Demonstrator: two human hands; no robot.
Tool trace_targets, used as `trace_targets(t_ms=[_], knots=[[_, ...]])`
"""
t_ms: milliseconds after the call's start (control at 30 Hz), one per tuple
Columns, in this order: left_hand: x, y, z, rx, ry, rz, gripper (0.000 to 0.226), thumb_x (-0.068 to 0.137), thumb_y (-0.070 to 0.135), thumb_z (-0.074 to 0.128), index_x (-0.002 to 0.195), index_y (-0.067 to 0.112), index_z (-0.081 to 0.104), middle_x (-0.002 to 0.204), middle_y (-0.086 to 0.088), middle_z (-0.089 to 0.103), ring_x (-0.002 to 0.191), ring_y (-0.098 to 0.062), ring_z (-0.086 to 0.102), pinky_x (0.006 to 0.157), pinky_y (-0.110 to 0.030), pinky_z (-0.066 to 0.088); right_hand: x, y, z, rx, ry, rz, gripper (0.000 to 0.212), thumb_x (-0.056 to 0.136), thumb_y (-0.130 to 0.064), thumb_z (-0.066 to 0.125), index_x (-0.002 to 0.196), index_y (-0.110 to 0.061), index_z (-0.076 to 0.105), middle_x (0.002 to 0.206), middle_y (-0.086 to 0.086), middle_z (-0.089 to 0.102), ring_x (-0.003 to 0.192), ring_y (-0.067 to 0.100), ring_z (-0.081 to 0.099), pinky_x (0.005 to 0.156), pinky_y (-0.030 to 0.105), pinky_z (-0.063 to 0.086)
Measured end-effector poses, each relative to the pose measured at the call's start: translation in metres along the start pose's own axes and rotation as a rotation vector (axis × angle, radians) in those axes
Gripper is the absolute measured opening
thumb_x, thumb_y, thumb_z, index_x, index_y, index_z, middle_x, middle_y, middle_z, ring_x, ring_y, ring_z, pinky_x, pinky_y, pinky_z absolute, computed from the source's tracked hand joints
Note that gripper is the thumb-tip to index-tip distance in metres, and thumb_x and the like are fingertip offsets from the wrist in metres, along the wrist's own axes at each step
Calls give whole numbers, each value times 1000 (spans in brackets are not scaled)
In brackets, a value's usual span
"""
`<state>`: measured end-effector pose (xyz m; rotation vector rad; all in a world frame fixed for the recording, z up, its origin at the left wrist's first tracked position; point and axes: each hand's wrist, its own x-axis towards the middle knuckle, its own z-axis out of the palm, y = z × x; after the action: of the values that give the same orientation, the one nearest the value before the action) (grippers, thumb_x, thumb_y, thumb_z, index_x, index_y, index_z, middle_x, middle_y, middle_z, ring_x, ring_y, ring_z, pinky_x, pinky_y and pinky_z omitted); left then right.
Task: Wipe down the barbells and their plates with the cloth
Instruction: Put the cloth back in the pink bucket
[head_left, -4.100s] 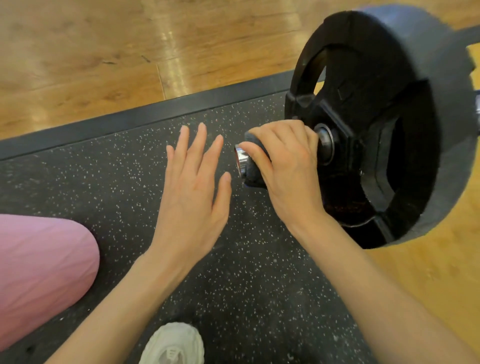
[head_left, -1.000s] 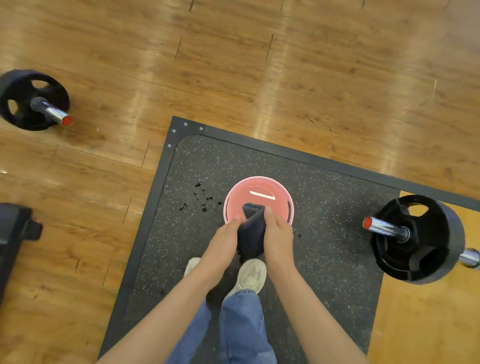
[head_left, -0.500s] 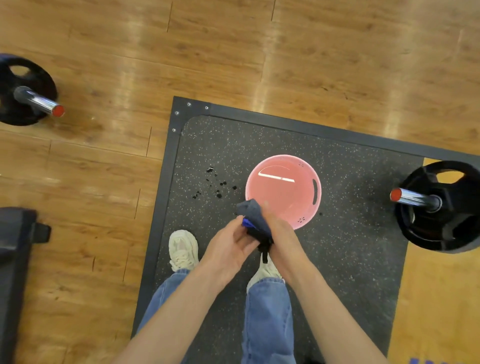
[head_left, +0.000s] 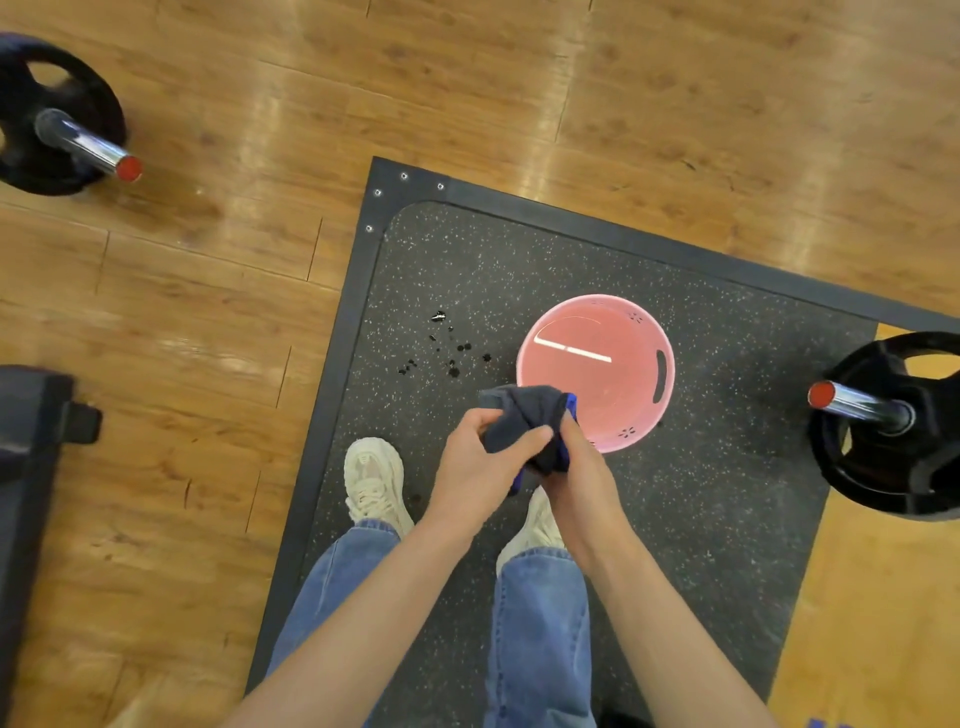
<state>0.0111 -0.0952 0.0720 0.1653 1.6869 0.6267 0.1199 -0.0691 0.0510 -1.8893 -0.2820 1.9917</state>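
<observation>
You had the cloth (head_left: 524, 423) bunched between both hands, out in front of your waist and just over the near rim of the pink basin (head_left: 597, 312), likely so that any drips would fall into it or onto the rubber rather than the wood. Your left hand (head_left: 480, 462) was curled around the near side of the bundle with the thumb laid across the dark fabric, and your right hand (head_left: 574, 462) gripped the far side from below, a blue edge of the cloth showing beside its fingers; that opposed two-handed hold looked to me like wringing or refolding, though which of the two I could not tell. The basin sat on the speckled rubber mat (head_left: 727, 493) with a bright reflection across its inside, which suggested water, and dark wet spots (head_left: 452, 351) lay on the mat just to its left. You stood on the mat in pale shoes (head_left: 374, 480) and blue jeans (head_left: 540, 634), with the basin directly ahead of your feet. The barbell on your right (head_left: 857, 402) rested at the mat's edge, its red-capped chrome sleeve pointing toward you and its black plate (head_left: 893, 467) standing upright, near enough to reach in a step. The other barbell (head_left: 83, 145) lay well apart on the wooden floor (head_left: 519, 93) at far left, its black plate (head_left: 57, 67) upright too. A dark bench-like object (head_left: 26, 467) sat at the left edge.
</observation>
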Motion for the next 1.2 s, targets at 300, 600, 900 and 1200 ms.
trace_targets(t_ms=[300, 600, 900, 1200], knots=[[34, 1, -19, 19, 34, -24, 10, 92, 9, 67, 93, 19, 69, 98, -7, 73, 83, -15, 63, 76, -27, 51, 30, -11, -34, 168, 143, -75, 46, 94, -27, 68, 135, -10, 57, 129, 10, 68, 117, 27, 66, 102, 47, 52], [105, -9, -38, 337, 149, 86, 18, 97, 8, 63, 103, 23, 69, 91, 7, 64, 78, -7, 57, 60, -18, 43, 98, -24, -52, -356, 333, -57, 19, 90, -12, 74, 96, -17, 57, 85, 0, 63, 72, 19, 61, 77, 34, 54], [152, -35, -33, 434, 193, 48, 30, 99, 2, 50, 111, 23, 67, 104, -3, 66, 81, -14, 57, 60, -19, 45, 139, -12, -53, -378, 359, 8, 14, 94, -7, 69, 99, -9, 56, 79, 5, 62, 55, 18, 62, 54, 22, 57], [159, -36, -39, 378, 163, 24, 31, 104, 11, 47, 130, 20, 62, 118, 4, 59, 100, -12, 53, 81, -21, 37, 154, -6, -53, -463, 412, -5, 32, 98, -5, 60, 130, -5, 55, 108, 10, 65, 65, 15, 62, 52, 12, 49]])
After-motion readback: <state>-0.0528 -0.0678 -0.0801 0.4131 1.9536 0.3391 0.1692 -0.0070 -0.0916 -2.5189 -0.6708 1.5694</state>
